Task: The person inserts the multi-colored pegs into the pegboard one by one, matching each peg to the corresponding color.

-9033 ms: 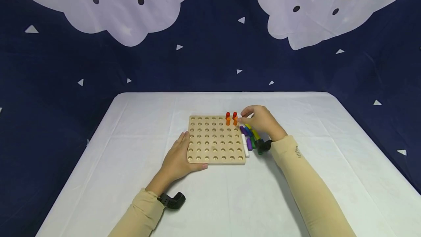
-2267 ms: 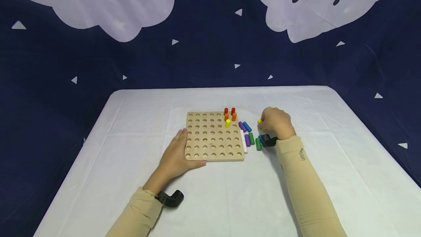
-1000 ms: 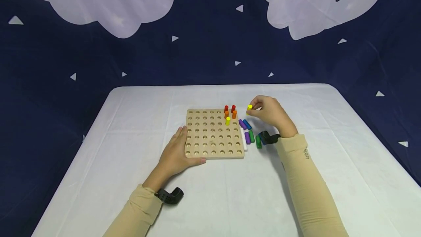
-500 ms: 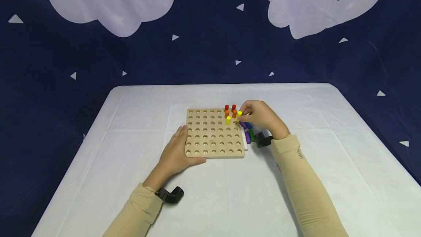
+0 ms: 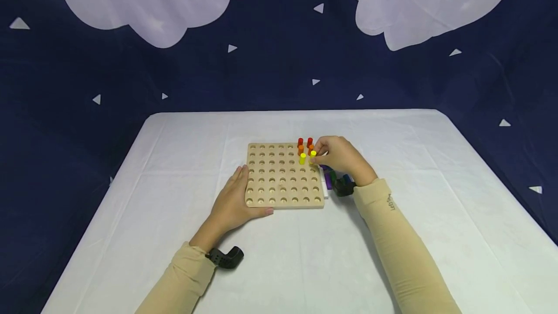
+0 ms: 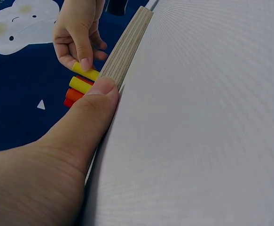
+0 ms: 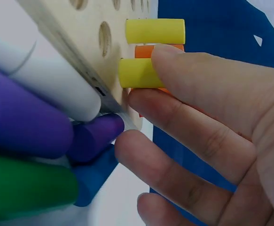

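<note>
My right hand (image 5: 337, 155) pinches a yellow peg (image 5: 313, 156) upright at a hole near the far right corner of the pegboard (image 5: 283, 176), beside the seated yellow peg (image 5: 302, 158). My left hand (image 5: 233, 202) lies flat, bracing the near left edge. If I tilt it, it may jam or knock the orange pegs (image 5: 306, 149)

text: small print on right sleeve (image 5: 390, 203) | illegible
</note>
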A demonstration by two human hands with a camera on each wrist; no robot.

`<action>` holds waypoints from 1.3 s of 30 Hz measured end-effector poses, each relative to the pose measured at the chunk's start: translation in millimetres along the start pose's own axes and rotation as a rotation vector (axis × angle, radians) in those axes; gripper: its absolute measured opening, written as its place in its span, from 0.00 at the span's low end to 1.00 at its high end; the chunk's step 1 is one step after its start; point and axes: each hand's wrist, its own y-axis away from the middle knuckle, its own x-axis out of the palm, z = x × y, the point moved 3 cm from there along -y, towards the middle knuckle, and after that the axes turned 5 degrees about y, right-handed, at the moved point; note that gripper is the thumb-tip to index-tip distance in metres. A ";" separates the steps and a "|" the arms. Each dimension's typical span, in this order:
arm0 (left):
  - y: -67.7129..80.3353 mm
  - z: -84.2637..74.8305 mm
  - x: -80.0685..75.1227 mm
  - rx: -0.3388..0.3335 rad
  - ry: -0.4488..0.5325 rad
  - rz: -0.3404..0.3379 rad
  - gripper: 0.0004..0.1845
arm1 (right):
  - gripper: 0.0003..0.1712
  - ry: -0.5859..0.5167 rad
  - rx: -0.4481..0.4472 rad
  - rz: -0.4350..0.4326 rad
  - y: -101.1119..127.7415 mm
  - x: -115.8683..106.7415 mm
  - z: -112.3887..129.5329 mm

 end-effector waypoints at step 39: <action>-0.1 0.4 0.8 -0.010 -0.004 -0.002 0.75 | 0.21 0.165 0.164 0.143 8.5 -15.7 -28.8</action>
